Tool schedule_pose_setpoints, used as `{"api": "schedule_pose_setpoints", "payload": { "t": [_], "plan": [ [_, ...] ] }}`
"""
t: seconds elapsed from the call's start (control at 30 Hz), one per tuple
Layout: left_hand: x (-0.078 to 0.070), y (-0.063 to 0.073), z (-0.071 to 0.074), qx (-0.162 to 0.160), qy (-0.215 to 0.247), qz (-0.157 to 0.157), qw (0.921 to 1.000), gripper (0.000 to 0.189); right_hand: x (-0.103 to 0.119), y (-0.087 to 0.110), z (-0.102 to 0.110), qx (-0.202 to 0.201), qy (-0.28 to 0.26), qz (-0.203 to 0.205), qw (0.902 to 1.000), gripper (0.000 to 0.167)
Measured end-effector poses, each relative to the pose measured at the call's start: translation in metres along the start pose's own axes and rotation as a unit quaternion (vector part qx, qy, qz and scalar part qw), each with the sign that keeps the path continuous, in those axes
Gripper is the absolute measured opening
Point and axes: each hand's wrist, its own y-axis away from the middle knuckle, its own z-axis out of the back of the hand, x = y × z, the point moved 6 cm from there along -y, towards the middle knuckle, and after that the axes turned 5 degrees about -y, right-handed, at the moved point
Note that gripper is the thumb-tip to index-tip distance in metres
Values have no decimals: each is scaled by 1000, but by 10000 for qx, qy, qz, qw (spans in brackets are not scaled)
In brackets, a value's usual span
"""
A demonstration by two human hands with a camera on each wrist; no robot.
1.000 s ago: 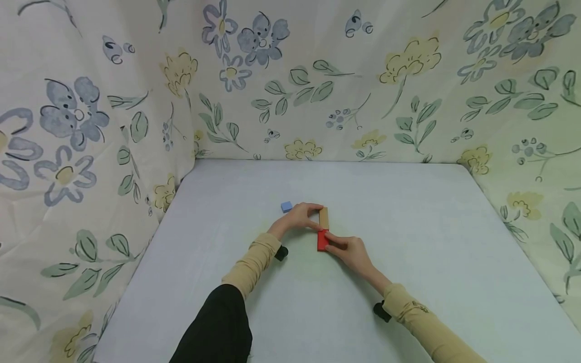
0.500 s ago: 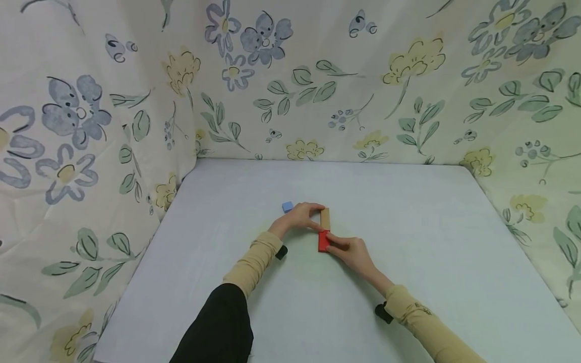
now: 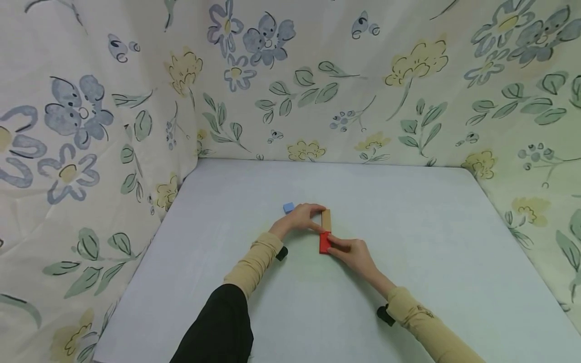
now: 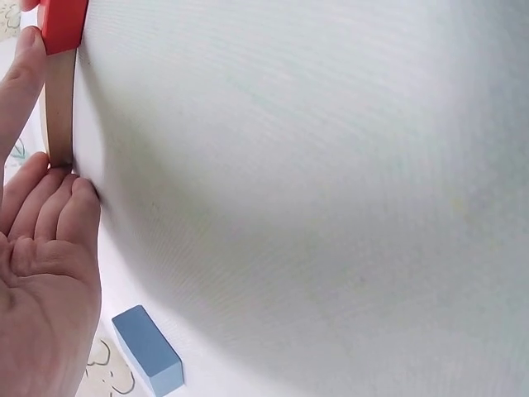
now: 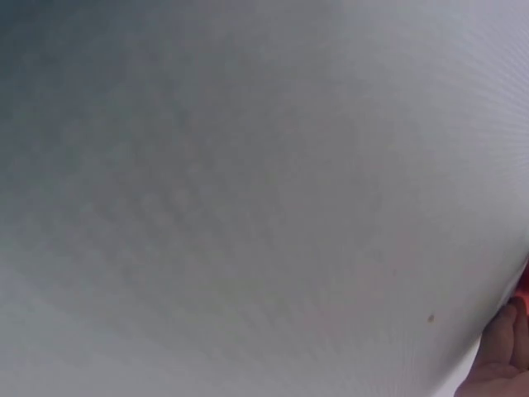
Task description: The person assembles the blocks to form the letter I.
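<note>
A natural wood-coloured block (image 3: pixel 326 220) and a red block (image 3: pixel 324 245) lie end to end on the white table, forming one line away from the person. My left hand (image 3: pixel 300 217) holds the wooden block lengthwise, fingers at its far end and thumb close to where it meets the red one. In the left wrist view the side of the wooden block (image 4: pixel 59 107) shows between fingertips and thumb. From the right, my right hand (image 3: pixel 356 254) pinches the red block between thumb and fingers. Only a sliver of the red block (image 5: pixel 523 285) appears in the right wrist view.
A blue block (image 3: pixel 288 207) rests on the table just beyond the left wrist; the left wrist view shows the blue block (image 4: pixel 150 351) apart from the hand. A floral curtain (image 3: pixel 317 101) hangs around the back and sides of the white table (image 3: pixel 408 212).
Both hands keep their hold on the wooden and red blocks. The whole head view shifts slightly; otherwise nothing visibly moves.
</note>
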Motion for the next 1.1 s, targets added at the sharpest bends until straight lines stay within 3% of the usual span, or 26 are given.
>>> {"api": "schedule_pose_setpoints", "payload": {
  "t": [0.57, 0.83, 1.1],
  "plan": [
    [4, -3, -1, -45, -73, -6, 10000, 73, 2, -1, 1, 21, 46, 11, 10000, 41],
    [-1, -1, 3, -37, -35, -8, 10000, 71, 1, -2, 4, -51, -23, -51, 10000, 41],
    [0, 1, 0, -49, -10, 20, 10000, 70, -1, -3, 2, -176, -397, -272, 9987, 42]
  ]
}}
